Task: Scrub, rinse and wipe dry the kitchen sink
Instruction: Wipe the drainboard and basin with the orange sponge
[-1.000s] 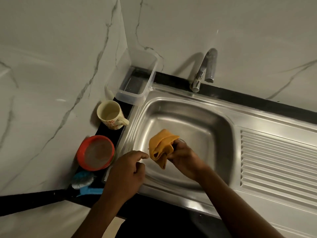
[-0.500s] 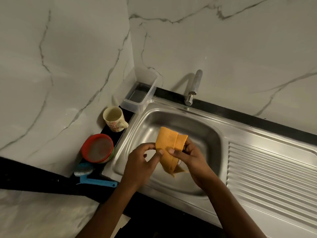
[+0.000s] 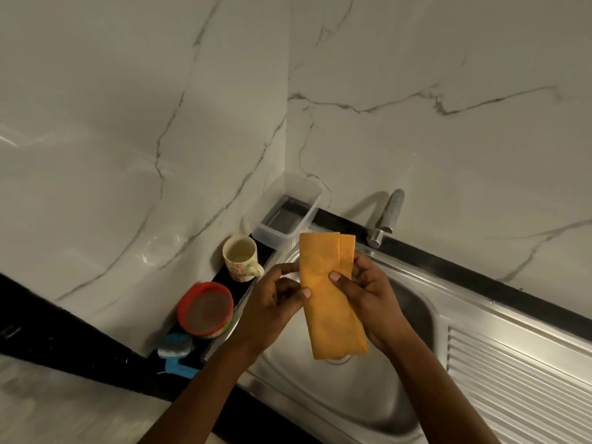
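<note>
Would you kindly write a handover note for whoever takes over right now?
Left hand pinches the left edge of the folded orange cloth; right hand grips its right side, thumb in front. The cloth is above the sink basin; no water runs from the faucet; the blue scrub brush lies on the counter beside the sink. Scrubbing and rinsing look done, though wetness is unclear. Left: wipe the sink dry.

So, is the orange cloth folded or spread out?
Folded. The cloth is a narrow strip, layers overlapping at its top, pinched by left hand and right hand.
</note>
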